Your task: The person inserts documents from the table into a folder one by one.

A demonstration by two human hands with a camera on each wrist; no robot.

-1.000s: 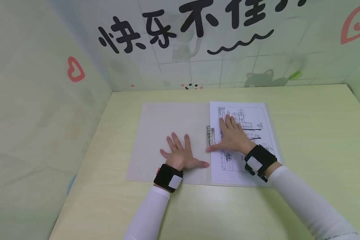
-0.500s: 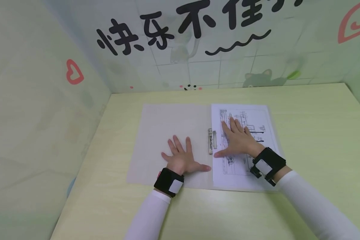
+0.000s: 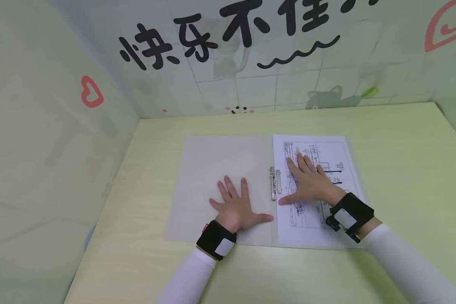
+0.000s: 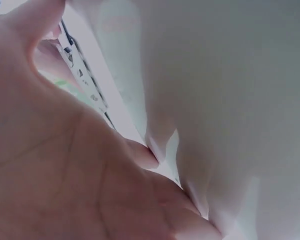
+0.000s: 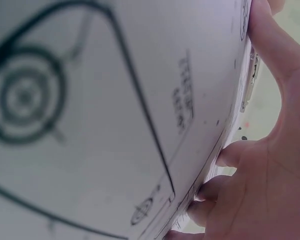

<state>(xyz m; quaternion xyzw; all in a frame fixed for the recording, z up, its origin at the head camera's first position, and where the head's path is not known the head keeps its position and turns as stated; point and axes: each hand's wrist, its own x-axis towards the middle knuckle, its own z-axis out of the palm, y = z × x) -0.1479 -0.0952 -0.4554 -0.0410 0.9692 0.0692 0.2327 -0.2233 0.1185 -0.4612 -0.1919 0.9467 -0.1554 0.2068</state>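
Observation:
An opened folder lies flat, its pale inner cover on the left. On its right half is a stack of white paper printed with technical line drawings. A metal clip sits along the fold, at the paper's left edge. My left hand rests on the bare cover with fingers spread and the thumb toward the fold. The right hand lies spread over the printed paper, hiding part of the drawings. In the right wrist view, its fingertips touch the sheet. Neither hand grips anything.
The folder is on a light wooden table. Behind it stands a wall with black lettering and cartoon figures, and another wall rises at the left. Black bands are strapped round both wrists.
The folder and both hands sit slightly lower and farther right in the head view. The right thumb has come off the clip and now lies on the paper. Both hands keep their fingers spread.

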